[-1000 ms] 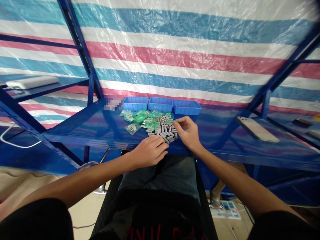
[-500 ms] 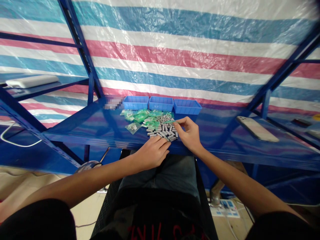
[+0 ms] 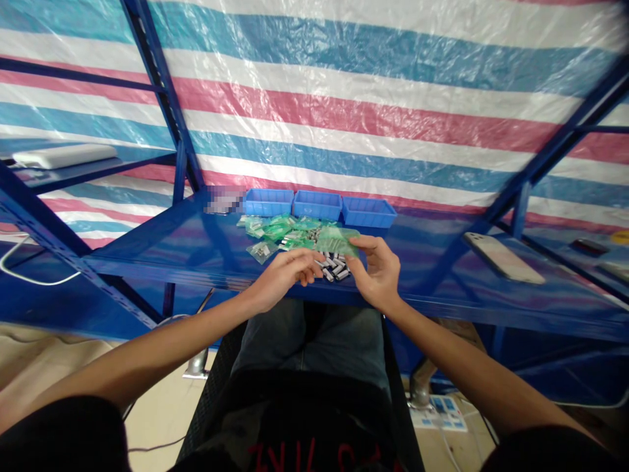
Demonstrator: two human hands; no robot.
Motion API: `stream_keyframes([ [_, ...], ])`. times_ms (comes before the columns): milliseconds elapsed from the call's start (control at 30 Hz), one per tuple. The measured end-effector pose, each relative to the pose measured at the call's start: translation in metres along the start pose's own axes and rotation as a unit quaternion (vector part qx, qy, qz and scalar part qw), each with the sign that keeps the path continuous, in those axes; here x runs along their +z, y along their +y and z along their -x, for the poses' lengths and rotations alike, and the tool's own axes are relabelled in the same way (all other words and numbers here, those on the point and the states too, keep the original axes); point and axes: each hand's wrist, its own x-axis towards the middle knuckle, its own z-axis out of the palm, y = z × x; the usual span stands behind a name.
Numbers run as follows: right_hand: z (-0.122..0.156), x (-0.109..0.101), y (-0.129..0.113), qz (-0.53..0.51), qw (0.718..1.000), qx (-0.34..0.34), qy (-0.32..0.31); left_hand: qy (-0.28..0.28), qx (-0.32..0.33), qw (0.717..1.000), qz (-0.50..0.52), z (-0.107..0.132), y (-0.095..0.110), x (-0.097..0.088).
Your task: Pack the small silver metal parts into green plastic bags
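Note:
A translucent green plastic bag point(image 3: 338, 241) is pinched at its right end between the thumb and fingers of my right hand point(image 3: 376, 269). It hangs over a pile of small grey cylindrical pieces point(image 3: 337, 267) with dark ends. My left hand point(image 3: 289, 275) is at the pile's left side, just below the bag, its fingers curled together. What lies between those fingertips is too small to make out. Behind and to the left lie several more green bags point(image 3: 278, 226), and a clear bag point(image 3: 262, 251) of small metal parts rests nearer the front edge.
Three blue plastic bins point(image 3: 318, 205) stand in a row at the back of the blue shelf table point(image 3: 432, 246). A phone point(image 3: 504, 257) lies to the right. Blue metal uprights point(image 3: 181, 157) frame both sides, before a striped plastic sheet point(image 3: 344, 118).
My right hand has turned the green bag so its broad side shows, over the pile. My left hand has come up off the pile and shifted slightly left.

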Motion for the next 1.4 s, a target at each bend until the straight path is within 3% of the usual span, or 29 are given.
stream_keyframes([
  [100,0.007,-0.001,-0.010,0.017,0.997,-0.059,-0.056,0.026,-0.044,0.981,0.187,-0.004,0.007,-0.006],
  [233,0.013,-0.001,-0.017,0.016,0.986,-0.072,-0.148,0.062,-0.006,0.991,0.122,-0.005,0.006,-0.009],
  [400,0.006,0.007,-0.023,-0.146,0.970,0.095,-0.168,0.100,0.062,0.993,-0.023,-0.003,0.003,-0.011],
  [500,0.002,0.012,-0.026,-0.174,0.952,0.191,-0.164,0.099,0.083,0.990,-0.059,-0.002,0.004,-0.009],
  [633,0.000,0.012,-0.027,-0.148,0.954,0.215,-0.149,0.098,0.092,0.989,-0.059,0.000,0.005,-0.005],
  [733,-0.001,0.007,-0.026,-0.091,0.981,0.143,-0.099,0.113,0.051,0.992,-0.021,0.000,0.007,-0.003],
  [800,-0.001,0.003,-0.023,-0.019,0.996,0.028,-0.080,0.106,-0.028,0.992,0.061,0.001,0.010,-0.002],
  [900,0.001,-0.002,-0.018,0.082,0.977,-0.162,-0.107,0.085,-0.110,0.975,0.176,0.002,0.012,0.000],
  [1000,0.003,-0.003,-0.013,0.128,0.959,-0.213,-0.135,0.077,-0.077,0.980,0.166,0.004,0.010,-0.001],
  [1067,0.002,-0.001,-0.014,0.125,0.972,-0.150,-0.132,0.096,-0.039,0.987,0.118,0.004,0.007,-0.002],
  [1133,0.001,0.002,-0.018,0.072,0.990,-0.037,-0.116,0.126,-0.004,0.989,0.075,0.004,0.005,-0.004],
  [1233,-0.001,0.007,-0.025,-0.063,0.982,0.131,-0.121,0.125,0.034,0.991,0.038,0.003,0.005,-0.005],
  [1300,0.000,0.010,-0.028,-0.109,0.965,0.180,-0.154,0.095,0.048,0.994,0.021,0.004,0.006,-0.003],
  [1400,0.002,0.010,-0.031,-0.078,0.964,0.184,-0.175,0.072,0.060,0.996,-0.010,0.007,0.008,0.000],
])
